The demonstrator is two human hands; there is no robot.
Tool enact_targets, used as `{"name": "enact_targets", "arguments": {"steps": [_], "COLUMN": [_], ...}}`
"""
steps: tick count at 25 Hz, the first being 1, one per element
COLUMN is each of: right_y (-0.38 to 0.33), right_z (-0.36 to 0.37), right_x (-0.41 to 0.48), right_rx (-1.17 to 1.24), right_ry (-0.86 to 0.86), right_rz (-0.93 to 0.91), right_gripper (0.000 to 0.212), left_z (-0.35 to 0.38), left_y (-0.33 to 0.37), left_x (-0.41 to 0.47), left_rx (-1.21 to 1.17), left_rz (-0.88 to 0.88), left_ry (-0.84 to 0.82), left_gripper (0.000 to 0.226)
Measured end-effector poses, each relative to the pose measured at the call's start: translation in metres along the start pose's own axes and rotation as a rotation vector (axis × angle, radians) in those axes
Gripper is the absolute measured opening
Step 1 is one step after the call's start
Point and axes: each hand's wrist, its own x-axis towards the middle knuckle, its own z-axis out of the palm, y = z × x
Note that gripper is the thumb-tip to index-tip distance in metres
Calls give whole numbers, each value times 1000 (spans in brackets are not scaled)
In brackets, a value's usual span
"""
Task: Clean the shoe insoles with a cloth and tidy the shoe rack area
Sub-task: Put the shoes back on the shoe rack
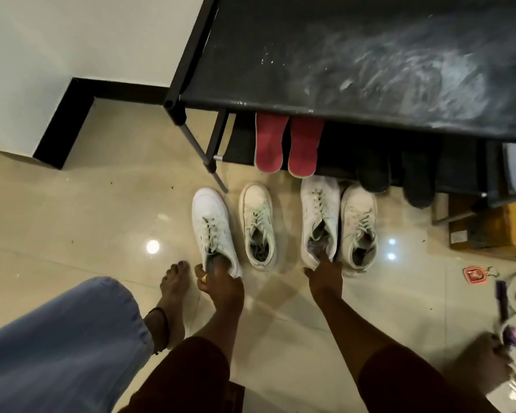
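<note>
Several white sneakers stand in a row on the tiled floor in front of the black shoe rack (310, 55). My left hand (219, 281) grips the heel of the leftmost sneaker (210, 222), fingers inside its opening. My right hand (323, 271) grips the heel of the third sneaker (319, 210), fingers reaching into it. Two red insoles (286, 144) lie side by side on the rack's lower shelf, sticking out over its front edge. Two dark insoles (395, 174) lie to their right. The rack's top fabric is smeared with white dust.
My bare left foot (170, 296) stands beside the left sneaker. A cardboard box (489, 228) sits by the rack's right leg. A red tag (475, 275), a purple brush (502, 305) and cloth lie on the floor at far right. A wall corner with black skirting is at left.
</note>
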Motion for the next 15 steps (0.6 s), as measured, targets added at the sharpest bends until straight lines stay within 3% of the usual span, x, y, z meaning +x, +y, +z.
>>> {"name": "enact_targets", "arguments": {"steps": [2,5,8,12,15], "right_y": [2,2,7,7,16], "right_z": [9,16,20,14,4], "right_x": [16,30,26,-17,-72], "right_rx": [-101,-194,-164,6,-31], "right_ry": [-9,62,140,197,208], "right_rz": [9,-65,-123,-69,-103], "right_gripper": [53,44,35,33,35], "left_z": [7,15,11,-3,-17], "left_y": [-9,-19,-21,-23,-21], "left_x": [11,18,14,-12,-57], "left_rx": [84,-42,-162,-333,-342], "left_rz": [-100,-152,-138,-27,30], "left_ry": [-154,-248,-178,-14,71], "left_gripper": [61,49,42,31,28]}}
